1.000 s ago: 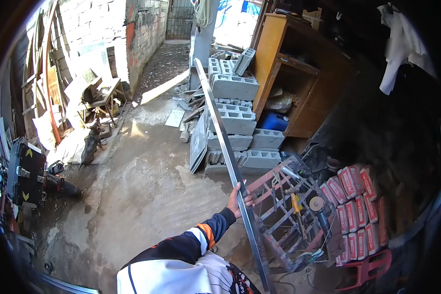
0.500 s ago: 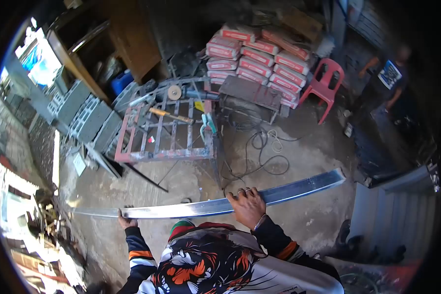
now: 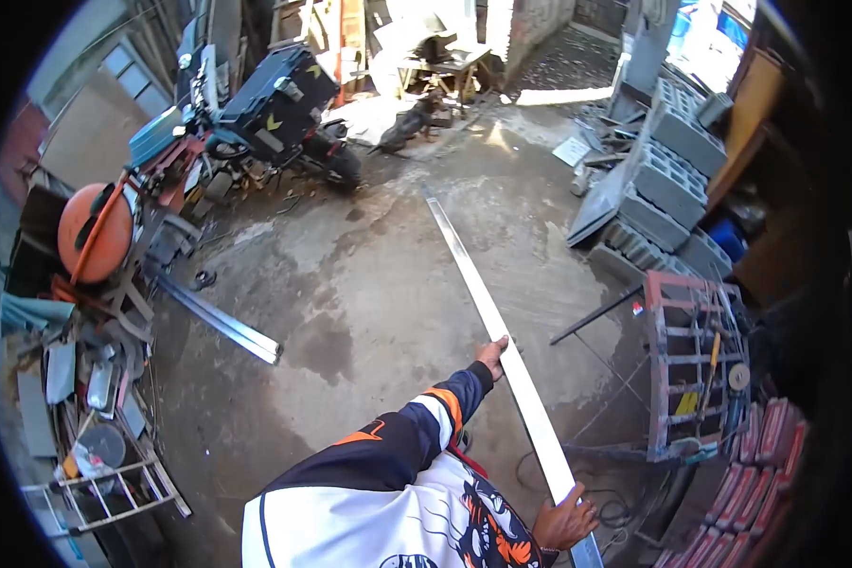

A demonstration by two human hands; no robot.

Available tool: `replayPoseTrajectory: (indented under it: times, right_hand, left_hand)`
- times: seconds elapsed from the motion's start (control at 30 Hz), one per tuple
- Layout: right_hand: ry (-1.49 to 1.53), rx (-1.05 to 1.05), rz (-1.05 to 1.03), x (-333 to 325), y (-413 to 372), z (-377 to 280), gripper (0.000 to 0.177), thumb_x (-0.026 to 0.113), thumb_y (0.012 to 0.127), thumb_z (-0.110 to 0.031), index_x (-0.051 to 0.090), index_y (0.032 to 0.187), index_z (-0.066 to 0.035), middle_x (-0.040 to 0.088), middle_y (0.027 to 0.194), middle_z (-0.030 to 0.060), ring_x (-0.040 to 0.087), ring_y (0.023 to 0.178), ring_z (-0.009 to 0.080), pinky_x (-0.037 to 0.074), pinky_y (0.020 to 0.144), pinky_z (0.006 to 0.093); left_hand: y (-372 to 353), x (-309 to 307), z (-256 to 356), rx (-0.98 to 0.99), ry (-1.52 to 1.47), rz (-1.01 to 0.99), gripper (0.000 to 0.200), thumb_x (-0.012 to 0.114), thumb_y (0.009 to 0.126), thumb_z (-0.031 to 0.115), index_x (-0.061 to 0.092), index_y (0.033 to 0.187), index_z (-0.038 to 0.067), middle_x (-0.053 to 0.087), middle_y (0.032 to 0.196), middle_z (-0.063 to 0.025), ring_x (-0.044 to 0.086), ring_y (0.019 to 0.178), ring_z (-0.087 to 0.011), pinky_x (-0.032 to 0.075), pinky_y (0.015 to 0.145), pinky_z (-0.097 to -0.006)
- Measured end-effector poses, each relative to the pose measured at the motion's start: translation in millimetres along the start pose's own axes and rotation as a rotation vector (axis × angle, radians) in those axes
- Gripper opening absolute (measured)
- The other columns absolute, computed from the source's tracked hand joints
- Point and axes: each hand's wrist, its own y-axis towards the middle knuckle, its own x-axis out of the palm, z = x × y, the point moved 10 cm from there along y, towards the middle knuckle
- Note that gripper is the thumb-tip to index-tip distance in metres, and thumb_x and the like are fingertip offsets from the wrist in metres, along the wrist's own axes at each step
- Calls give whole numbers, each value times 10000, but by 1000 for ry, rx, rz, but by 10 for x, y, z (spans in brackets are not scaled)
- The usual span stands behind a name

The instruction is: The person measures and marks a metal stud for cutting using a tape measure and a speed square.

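A long, shiny metal bar (image 3: 466,260) runs from mid-floor down to the lower right of the head view, held off the ground in both hands. My left hand (image 3: 491,356) grips its near edge around the middle, fingers curled beneath. Closer to my body, my right hand (image 3: 566,521) is closed over the bar, thumb and fingers across it. Past my right hand, the bar's near end runs out of view.
On the right stand a slatted metal work frame (image 3: 661,379), concrete blocks (image 3: 672,175) and stacked bags (image 3: 738,492). Metal lengths (image 3: 220,320) lie on the floor at left. A motorcycle with a black box (image 3: 273,99) and an orange drum (image 3: 95,232) stand further back.
My view and body have swung to the left, and the bar has turned with me. Both hands keep hold of it. The work frame and bags now appear at the right edge.
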Motion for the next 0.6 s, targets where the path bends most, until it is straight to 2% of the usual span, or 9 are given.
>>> replayPoseTrajectory:
  times: [0.03, 0.07, 0.13, 0.2, 0.3, 0.33, 0.43, 0.57, 0.6]
  right_hand:
    - [10, -150, 181, -241, -32, -72, 634, 860, 609, -301, 541, 1130, -129, 643, 1012, 161, 615, 985, 326, 458, 864, 451]
    - [9, -203, 193, -413, 4, -85, 634, 860, 609, -301, 541, 1130, -129, 643, 1012, 161, 615, 985, 326, 458, 864, 450]
    - [36, -252, -5, -543, 83, -2, 619, 779, 716, -529, 631, 1215, -192, 656, 1025, 117, 621, 968, 320, 475, 821, 466]
    - [27, -448, 256, -803, 135, -14, 649, 779, 677, -561, 633, 1199, -203, 610, 912, 96, 604, 870, 308, 449, 715, 464]
    - [-162, -508, 302, -1078, 295, -130, 670, 708, 668, -673, 643, 1147, -208, 600, 894, 84, 604, 829, 299, 435, 668, 468]
    - [-185, -528, 323, -1099, 349, -180, 681, 702, 657, -691, 646, 1134, -208, 600, 886, 82, 606, 816, 297, 433, 654, 467]
    - [-173, -640, 367, -970, 408, -510, 686, 665, 669, -732, 650, 1112, -207, 591, 851, 80, 604, 776, 292, 431, 641, 464]
    - [-128, -801, 224, -628, 276, -1311, 660, 736, 710, -576, 587, 1236, -206, 612, 985, 79, 605, 884, 286, 450, 741, 455]
    - [-112, -828, 168, -493, 232, -1511, 666, 755, 711, -538, 572, 1258, -205, 615, 1011, 78, 604, 915, 286, 451, 761, 453]
  left_hand:
    - [-85, -34, 31, 26, -19, 18, 291, 524, 1005, 232, 490, 1188, 9, 596, 1123, -194, 612, 1082, -389, 511, 961, -554]
    - [-192, -40, 72, 54, -70, 18, 278, 522, 1005, 209, 487, 1183, -1, 594, 1113, -192, 614, 1085, -384, 522, 951, -547]
    - [-353, -94, 86, 53, -99, 43, 271, 540, 998, 200, 493, 1173, -1, 607, 1108, -181, 636, 1050, -358, 542, 925, -532]
    - [-415, -96, 95, 75, -123, 1, 273, 566, 985, 204, 501, 1161, 5, 611, 1106, -170, 645, 1040, -342, 544, 911, -529]
    - [-533, -174, 135, 83, -209, -14, 265, 610, 961, 201, 523, 1131, 18, 621, 1021, -139, 643, 1035, -331, 542, 889, -529]
    - [-556, -256, 186, 99, -254, 11, 256, 637, 946, 215, 542, 1090, 26, 625, 937, -123, 665, 950, -329, 558, 847, -527]
    - [-668, -593, 479, 163, -336, 123, 394, 766, 847, 236, 574, 1096, -1, 637, 914, -126, 661, 816, -285, 573, 768, -476]
    - [-546, -1819, 1138, 429, -322, 462, 556, 864, 722, 268, 563, 1067, -47, 625, 898, -137, 640, 759, -255, 562, 705, -456]
    - [-506, -2193, 1336, 513, -328, 533, 459, 856, 735, 260, 584, 996, -2, 613, 810, -105, 628, 670, -242, 551, 626, -434]
